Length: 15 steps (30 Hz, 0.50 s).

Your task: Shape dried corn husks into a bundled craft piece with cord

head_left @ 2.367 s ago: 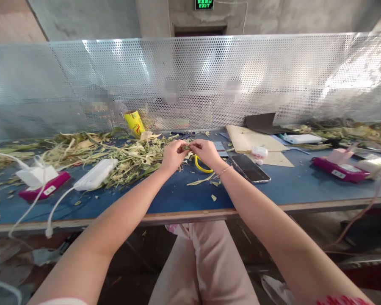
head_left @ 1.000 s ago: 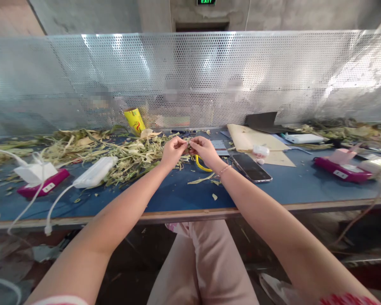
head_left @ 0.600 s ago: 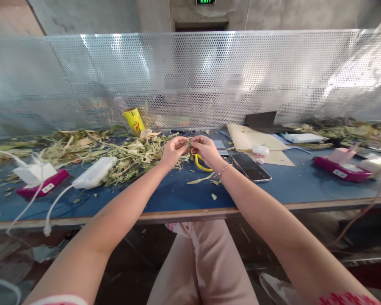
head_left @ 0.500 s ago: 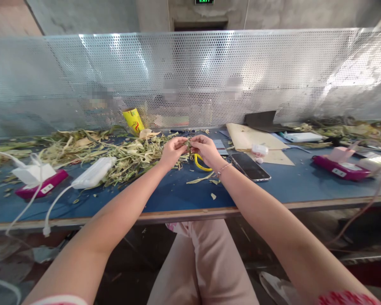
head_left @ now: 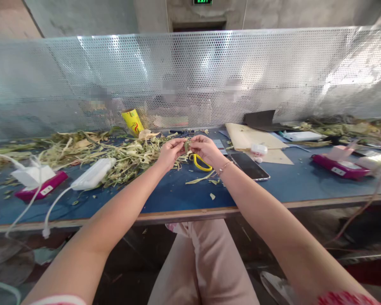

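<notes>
Over the blue table, my left hand (head_left: 172,152) and my right hand (head_left: 205,149) meet fingertip to fingertip. Between them they pinch a small green piece of dried plant (head_left: 186,146); its exact shape is too small to make out. To the left of the hands spreads a heap of dried leaves and stems (head_left: 136,156). Just under my right hand lies a yellow ring-shaped handle (head_left: 200,167), partly hidden by the hand. Loose leaf scraps (head_left: 199,178) are scattered in front of it.
A black phone (head_left: 250,166) lies right of my right wrist, with brown paper (head_left: 257,142) behind it. At left are a white power bank (head_left: 93,174) and a purple power strip (head_left: 42,186); another purple strip (head_left: 339,166) is at right. A yellow tube (head_left: 132,122) leans near the perforated metal screen (head_left: 197,63).
My hands have parted slightly, so more of the green plant piece shows between the fingertips. The things on the table keep their places.
</notes>
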Tool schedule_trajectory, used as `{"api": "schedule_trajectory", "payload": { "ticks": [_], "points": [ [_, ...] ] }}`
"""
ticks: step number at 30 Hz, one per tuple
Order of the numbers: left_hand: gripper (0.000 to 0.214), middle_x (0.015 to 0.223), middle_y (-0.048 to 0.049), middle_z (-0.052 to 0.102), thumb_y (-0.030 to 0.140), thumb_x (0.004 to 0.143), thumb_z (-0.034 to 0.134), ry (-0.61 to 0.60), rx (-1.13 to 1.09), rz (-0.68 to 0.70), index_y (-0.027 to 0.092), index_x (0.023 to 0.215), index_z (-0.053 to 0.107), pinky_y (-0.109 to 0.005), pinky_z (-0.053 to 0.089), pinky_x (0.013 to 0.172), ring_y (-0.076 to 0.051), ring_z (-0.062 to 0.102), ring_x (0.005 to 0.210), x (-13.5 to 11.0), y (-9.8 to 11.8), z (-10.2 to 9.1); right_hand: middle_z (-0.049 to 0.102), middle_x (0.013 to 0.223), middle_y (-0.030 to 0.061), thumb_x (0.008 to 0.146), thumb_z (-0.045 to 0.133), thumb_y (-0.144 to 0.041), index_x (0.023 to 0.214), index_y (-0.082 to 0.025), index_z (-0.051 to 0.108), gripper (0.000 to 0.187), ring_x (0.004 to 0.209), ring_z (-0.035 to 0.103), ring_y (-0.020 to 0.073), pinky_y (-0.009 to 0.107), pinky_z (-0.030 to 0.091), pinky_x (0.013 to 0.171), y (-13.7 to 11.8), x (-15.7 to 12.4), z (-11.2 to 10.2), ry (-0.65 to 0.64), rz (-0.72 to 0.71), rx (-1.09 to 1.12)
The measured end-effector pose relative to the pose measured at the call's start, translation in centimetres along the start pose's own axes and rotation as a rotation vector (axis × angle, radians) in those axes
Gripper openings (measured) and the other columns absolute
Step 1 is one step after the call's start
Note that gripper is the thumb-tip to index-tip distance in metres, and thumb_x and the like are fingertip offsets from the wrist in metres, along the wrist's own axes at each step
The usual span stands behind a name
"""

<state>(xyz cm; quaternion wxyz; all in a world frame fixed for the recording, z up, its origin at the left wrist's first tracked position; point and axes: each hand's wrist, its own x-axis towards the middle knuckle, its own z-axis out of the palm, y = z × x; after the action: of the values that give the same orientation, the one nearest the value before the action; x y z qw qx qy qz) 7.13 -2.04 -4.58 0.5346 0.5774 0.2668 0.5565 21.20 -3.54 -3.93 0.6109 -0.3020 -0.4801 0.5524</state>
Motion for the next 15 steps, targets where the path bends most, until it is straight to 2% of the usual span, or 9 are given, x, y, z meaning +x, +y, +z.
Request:
{"api": "schedule_trajectory", "payload": {
  "ticks": [3, 10, 15],
  "points": [
    [0.019, 0.072, -0.0005, 0.067, 0.018, 0.062, 0.070, -0.008, -0.093, -0.048, 0.014, 0.080, 0.066, -0.027, 0.052, 0.069, -0.010, 0.063, 0.065, 0.00, 0.15, -0.10, 0.054, 0.055, -0.0060, 0.053, 0.069, -0.012, 0.066, -0.017, 0.051, 0.023, 0.052, 0.053, 0.0051, 0.020, 0.046, 0.058, -0.15, -0.05, 0.00, -0.009, 0.008, 0.030],
    [0.013, 0.069, -0.0019, 0.069, 0.009, 0.064, 0.068, 0.014, -0.226, -0.194, 0.014, 0.077, 0.067, -0.028, 0.053, 0.072, -0.010, 0.064, 0.062, 0.14, 0.35, -0.32, 0.055, 0.055, -0.0060, 0.051, 0.071, -0.013, 0.066, -0.017, 0.051, 0.024, 0.050, 0.051, 0.0048, 0.020, 0.045, 0.056, -0.41, -0.01, -0.05, -0.049, 0.031, 0.047],
    [0.009, 0.068, -0.0016, 0.069, 0.008, 0.066, 0.067, -0.008, -0.271, -0.240, 0.014, 0.073, 0.067, -0.025, 0.054, 0.070, -0.010, 0.065, 0.063, -0.05, 0.64, -0.31, 0.055, 0.056, -0.0062, 0.050, 0.073, -0.015, 0.066, -0.017, 0.052, 0.026, 0.051, 0.051, 0.0048, 0.021, 0.045, 0.057, -0.36, 0.03, -0.15, -0.097, 0.017, 0.045]
  ]
}}
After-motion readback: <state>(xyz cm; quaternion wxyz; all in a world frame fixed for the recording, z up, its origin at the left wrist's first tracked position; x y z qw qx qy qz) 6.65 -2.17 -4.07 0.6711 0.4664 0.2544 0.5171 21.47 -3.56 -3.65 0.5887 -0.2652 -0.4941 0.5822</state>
